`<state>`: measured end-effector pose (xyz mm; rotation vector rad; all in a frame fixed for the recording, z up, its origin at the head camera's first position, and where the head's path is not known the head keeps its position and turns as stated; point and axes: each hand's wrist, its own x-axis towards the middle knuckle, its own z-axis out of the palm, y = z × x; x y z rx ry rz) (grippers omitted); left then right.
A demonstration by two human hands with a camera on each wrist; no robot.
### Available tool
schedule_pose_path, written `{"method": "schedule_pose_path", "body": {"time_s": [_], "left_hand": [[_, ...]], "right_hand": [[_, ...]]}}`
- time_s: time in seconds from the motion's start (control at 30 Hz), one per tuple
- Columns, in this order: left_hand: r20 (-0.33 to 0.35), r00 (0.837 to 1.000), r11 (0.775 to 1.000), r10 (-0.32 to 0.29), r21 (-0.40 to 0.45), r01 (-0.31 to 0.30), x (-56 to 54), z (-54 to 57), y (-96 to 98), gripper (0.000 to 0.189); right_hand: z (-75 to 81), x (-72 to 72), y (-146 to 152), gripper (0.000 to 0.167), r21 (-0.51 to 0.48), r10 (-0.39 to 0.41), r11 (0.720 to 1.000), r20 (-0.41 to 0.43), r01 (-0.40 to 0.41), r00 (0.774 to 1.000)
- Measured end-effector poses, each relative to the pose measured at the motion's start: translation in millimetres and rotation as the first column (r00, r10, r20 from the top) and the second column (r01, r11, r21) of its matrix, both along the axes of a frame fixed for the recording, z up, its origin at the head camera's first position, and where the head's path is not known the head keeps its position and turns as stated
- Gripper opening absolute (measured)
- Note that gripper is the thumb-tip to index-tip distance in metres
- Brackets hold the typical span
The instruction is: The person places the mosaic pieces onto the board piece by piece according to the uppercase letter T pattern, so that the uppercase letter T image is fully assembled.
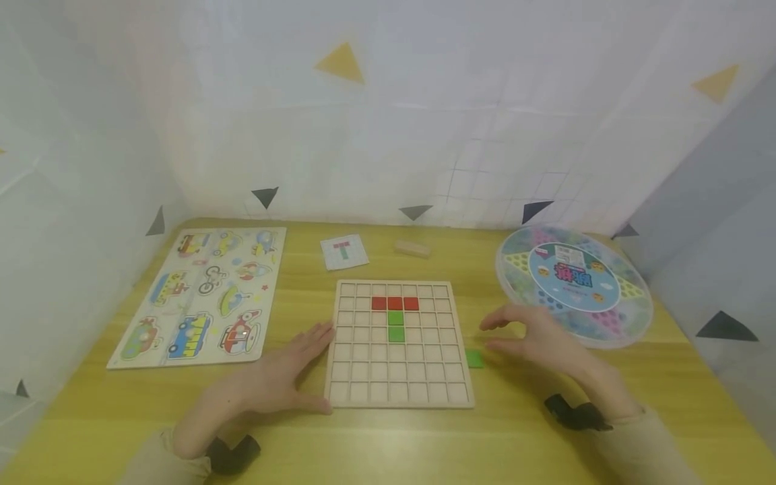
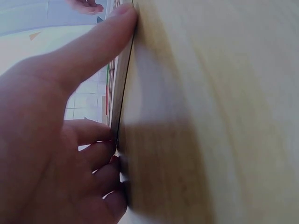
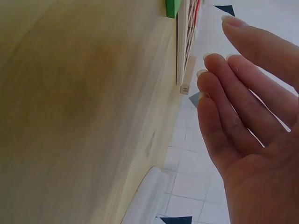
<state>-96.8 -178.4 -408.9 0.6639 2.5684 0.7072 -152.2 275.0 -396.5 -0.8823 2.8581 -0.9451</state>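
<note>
A square wooden grid board (image 1: 370, 372) lies on the table, with three red tiles (image 1: 395, 304) in a row and two green tiles (image 1: 396, 325) below the middle one. My left hand (image 1: 275, 377) touches the board's left edge, thumb and fingers spread; the left wrist view shows the thumb (image 2: 103, 37) along that edge. To the right of the board, my right hand (image 1: 533, 340) hovers with fingers loosely bent and nothing between them. A loose green tile (image 1: 475, 359) lies against the board's right edge, just left of that hand; in the right wrist view the green tile (image 3: 172, 7) shows at the top.
Behind the board lie a paper card (image 1: 344, 252) with a drawn red-and-green T and a small wooden block (image 1: 413, 248). A vehicle picture puzzle (image 1: 209, 296) lies at the left. At the right is a round board-game package (image 1: 576, 279). Patterned cloth (image 1: 388, 135) encloses the table.
</note>
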Motion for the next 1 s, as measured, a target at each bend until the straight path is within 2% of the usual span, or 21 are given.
{"method": "schedule_pose_path", "body": {"time_s": [0.3,0.53,0.63,0.8,1.0], "left_hand": [[-0.001,1.000,1.000,-0.015,0.022,0.015,0.5,1.8,0.0,0.113],[0.002,1.000,1.000,-0.017,0.026,0.017,1.6,3.1,0.2,0.112],[0.003,1.000,1.000,-0.012,0.020,0.012,1.6,3.4,0.7,0.112],[0.017,1.000,1.000,0.000,0.020,0.000,1.9,3.5,1.1,0.112],[0.000,1.000,1.000,-0.006,0.020,0.006,1.2,2.1,0.5,0.112]], "right_hand": [[-5.1,-0.5,-4,0.031,0.043,0.004,0.999,0.093,-0.008,0.996],[-10.5,-0.6,-7,0.031,0.093,0.081,0.992,0.073,-0.087,0.994],[-10.5,0.3,-8,0.032,0.086,0.113,0.989,0.088,-0.121,0.990],[-9.7,1.3,-10,0.033,0.071,0.126,0.988,0.099,-0.134,0.987],[-10.9,1.0,-11,0.032,0.060,0.132,0.988,0.111,-0.140,0.985]]}}
